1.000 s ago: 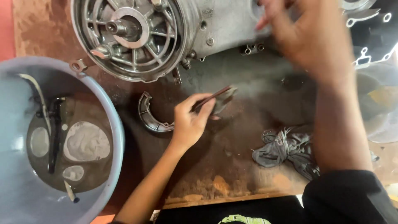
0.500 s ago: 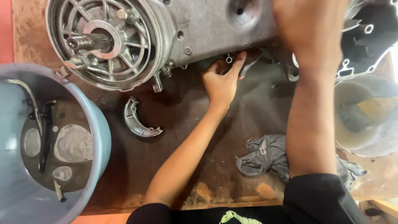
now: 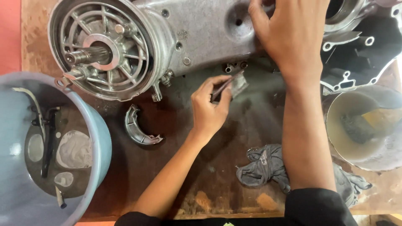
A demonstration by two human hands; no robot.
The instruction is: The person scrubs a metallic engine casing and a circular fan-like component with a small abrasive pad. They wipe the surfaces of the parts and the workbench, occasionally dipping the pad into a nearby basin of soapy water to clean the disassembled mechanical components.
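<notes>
You are pinching a small, worn, grey-brown folded piece of abrasive sheet point(image 3: 234, 86) in your left hand point(image 3: 209, 111). It is looking flat and thin, with one edge standing up towards the camera and a dull grey face turned right. It is sitting just below the lower edge of the large cast grey metal engine casing point(image 3: 209, 31), not clearly touching it.

Your left thumb and fingertips point(image 3: 224, 98) are closing on the sheet's lower left edge, wrist bent, forearm running down and left from the grip across the stained brown wooden board point(image 3: 176, 134). Your right hand point(image 3: 293, 35) is lying palm-down on the casing, above and right of the grip, fingers spread flat and grasping nothing, forearm coming straight down past the grip's right side.

Count:
- One casing, its round finned silver hub point(image 3: 104, 48) lying up and left of the grip.
- One curved grey metal brake shoe point(image 3: 138, 127) lying on the board, left of and below the grip, well apart from it.
- One crumpled grey rag point(image 3: 264, 165) below and right, partly under your right forearm.
- Two basins: a pale blue plastic one point(image 3: 102, 142) far left holding murky liquid, and a whitish round one point(image 3: 335, 138) far right.
</notes>
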